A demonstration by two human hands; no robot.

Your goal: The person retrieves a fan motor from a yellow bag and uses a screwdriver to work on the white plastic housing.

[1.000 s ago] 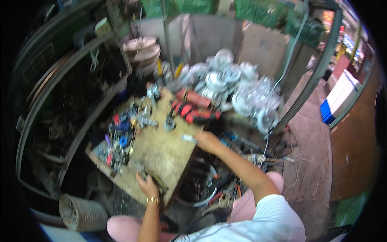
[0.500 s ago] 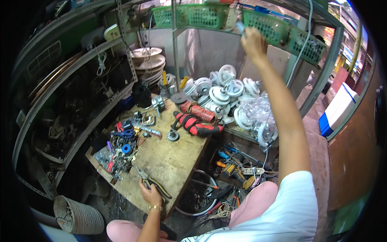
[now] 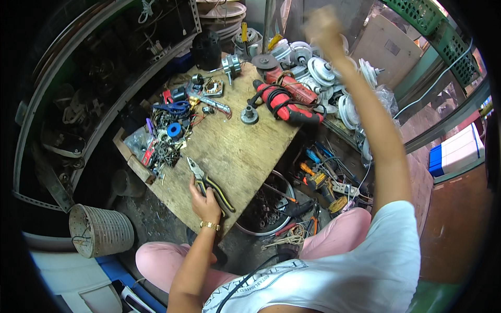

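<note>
The left hand (image 3: 206, 205) grasps black-and-yellow-handled metal pliers (image 3: 206, 181) over the wooden worktop (image 3: 245, 161); probably stiff and fairly hefty, best held by the handles (image 3: 219, 193). Whether the blurred right hand (image 3: 322, 30) holds anything, I cannot tell.

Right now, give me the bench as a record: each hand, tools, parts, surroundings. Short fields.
left hand: holding pliers over the table
right hand: raised, motion-blurred; grip unclear
pliers: yellow-and-black handles, nose pointing away from the person
table: wooden, worn
far right of table: two red power tools, one with cord wrapped around it
left of table: loose small parts, blue spool among them
beyond table: pile of white wheels
floor, left: pale basket, tipped toward the left
</note>
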